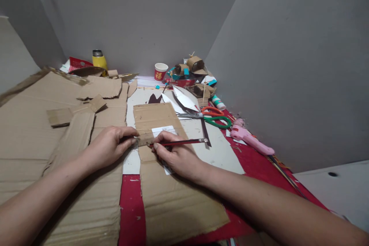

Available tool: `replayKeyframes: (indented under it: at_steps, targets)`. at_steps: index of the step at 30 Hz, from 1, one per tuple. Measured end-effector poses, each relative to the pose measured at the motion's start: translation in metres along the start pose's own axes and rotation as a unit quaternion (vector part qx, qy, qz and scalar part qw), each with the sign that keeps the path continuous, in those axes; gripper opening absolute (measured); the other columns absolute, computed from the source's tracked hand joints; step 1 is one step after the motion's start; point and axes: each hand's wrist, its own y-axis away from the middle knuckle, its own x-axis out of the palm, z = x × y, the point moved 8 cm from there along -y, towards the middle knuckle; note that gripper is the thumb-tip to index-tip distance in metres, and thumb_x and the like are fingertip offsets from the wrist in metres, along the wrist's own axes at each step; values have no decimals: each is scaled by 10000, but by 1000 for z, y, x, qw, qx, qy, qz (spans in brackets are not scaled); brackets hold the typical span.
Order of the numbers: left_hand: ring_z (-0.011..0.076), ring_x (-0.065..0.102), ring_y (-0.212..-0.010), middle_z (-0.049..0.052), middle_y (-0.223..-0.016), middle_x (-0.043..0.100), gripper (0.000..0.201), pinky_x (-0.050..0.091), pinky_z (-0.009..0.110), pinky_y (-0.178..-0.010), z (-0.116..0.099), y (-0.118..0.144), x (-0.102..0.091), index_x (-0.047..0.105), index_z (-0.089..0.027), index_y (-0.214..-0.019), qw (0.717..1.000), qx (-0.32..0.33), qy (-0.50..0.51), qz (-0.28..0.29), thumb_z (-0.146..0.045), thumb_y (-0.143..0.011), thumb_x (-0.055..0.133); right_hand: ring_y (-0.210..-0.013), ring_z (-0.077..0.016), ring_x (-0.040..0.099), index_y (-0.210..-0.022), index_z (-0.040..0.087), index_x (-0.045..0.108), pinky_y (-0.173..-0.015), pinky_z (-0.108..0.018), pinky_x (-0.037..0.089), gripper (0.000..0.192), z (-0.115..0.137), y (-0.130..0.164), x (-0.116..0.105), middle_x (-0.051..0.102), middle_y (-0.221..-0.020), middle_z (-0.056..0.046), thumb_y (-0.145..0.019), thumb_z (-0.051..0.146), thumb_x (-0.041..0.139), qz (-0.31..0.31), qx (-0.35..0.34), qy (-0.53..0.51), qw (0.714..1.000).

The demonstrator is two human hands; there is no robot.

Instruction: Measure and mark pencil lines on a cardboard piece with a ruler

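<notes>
A long piece of corrugated cardboard [178,203] lies in front of me, with a white label [157,132] on it. Across it sits a narrow see-through strip that looks like a ruler [145,138]. My left hand [113,146] pinches the strip's left end, at the cardboard's left edge. In the fingers of my right hand [177,157] is a red and black pencil [184,142]. Its tip points left, close to the ruler's lower edge, and its eraser end points right. The right hand rests on the cardboard and partly covers the label.
Large cardboard sheets [25,134] and offcuts [100,87] fill the left. Scissors with orange and green handles [217,122], a pink glue gun [252,140] and cardboard models [196,65] lie right. A paper cup [160,72] and yellow bottle [99,61] stand near the back wall.
</notes>
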Motion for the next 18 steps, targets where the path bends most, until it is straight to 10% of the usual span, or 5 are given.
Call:
replayKeyframes:
  at_steps: [18]
  targets:
    - [169,660,-773,17,-868,740,231,454,278,-705,2,-1,1,703,-232,-946,1000,-1,9,2,-296,-900,486,-577,-125,485,-711,206,522,-560,-268,378,132,-6,1,2,560,-623,19,-842,195,509,13,54,-51,997]
